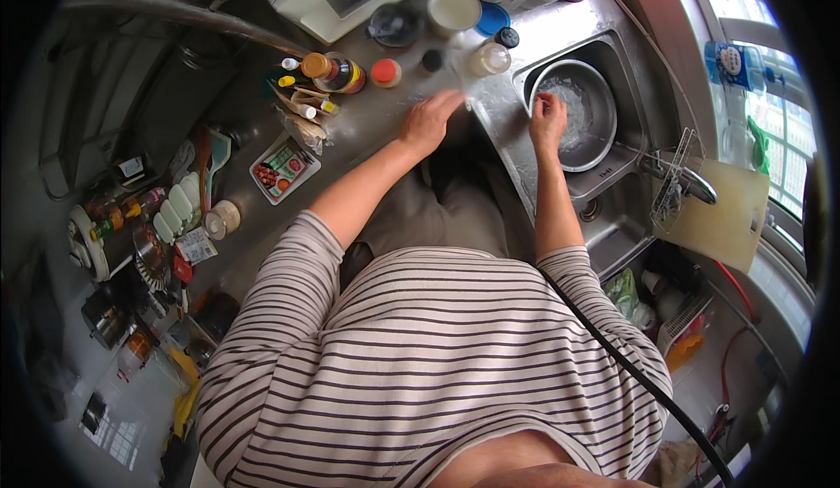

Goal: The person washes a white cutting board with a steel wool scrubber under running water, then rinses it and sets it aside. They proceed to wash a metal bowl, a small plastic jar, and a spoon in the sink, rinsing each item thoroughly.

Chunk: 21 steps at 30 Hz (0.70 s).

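My left hand (430, 120) is held palm down near the counter's front edge, left of the sink. Its fingers are stretched out and blurred at the tips, and nothing shows in it. Over the left side of a round metal basin (607, 127), my right hand (548, 122) has its fingers curled close to the rim. Whether those fingers pinch something or touch the rim cannot be seen. Water with ripples and foam (572, 117) fills part of the basin, which stands in the larger bowl of a stainless steel sink (518, 153).
Nearby stand a clear jar (492, 59), a red-capped jar (386, 72) and a sauce bottle (338, 73). A packaged food tray (284, 171) lies at left. A faucet (686, 183) with a wire rack (676, 179) juts over the sink beside a cutting board (722, 219). A black cable (630, 363) crosses my right side.
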{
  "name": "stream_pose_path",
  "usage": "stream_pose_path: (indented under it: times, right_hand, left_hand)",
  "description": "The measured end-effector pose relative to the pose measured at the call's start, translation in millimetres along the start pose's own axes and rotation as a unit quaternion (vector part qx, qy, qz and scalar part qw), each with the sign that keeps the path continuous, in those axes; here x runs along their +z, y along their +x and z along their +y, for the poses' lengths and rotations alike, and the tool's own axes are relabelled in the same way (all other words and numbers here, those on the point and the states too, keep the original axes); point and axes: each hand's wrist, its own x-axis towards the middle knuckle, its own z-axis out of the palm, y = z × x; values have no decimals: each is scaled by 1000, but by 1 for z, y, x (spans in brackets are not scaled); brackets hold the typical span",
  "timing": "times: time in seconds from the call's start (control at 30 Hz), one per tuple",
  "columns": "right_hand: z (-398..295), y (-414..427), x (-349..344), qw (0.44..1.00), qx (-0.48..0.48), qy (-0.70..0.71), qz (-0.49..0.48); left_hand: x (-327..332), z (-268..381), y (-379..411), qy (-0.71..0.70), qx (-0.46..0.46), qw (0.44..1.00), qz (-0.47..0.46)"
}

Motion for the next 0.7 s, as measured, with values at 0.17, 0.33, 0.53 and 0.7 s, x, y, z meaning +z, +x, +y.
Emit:
stream_pose_path:
  times: [0.17, 0.33, 0.53, 0.7]
  right_hand:
    - [-13, -6, -1, 980, 132, 141, -48]
    - [16, -24, -36, 875, 340, 342, -37]
    - [70, -25, -83, 653, 424, 625, 61]
    - [83, -22, -126, 587, 322, 741, 47]
  left_hand:
    - [29, -19, 31, 175, 50, 967, -179]
    - [28, -19, 47, 221, 226, 942, -113]
    - [28, 38, 55, 136, 324, 931, -95]
    - [102, 157, 113, -419, -289, 783, -358]
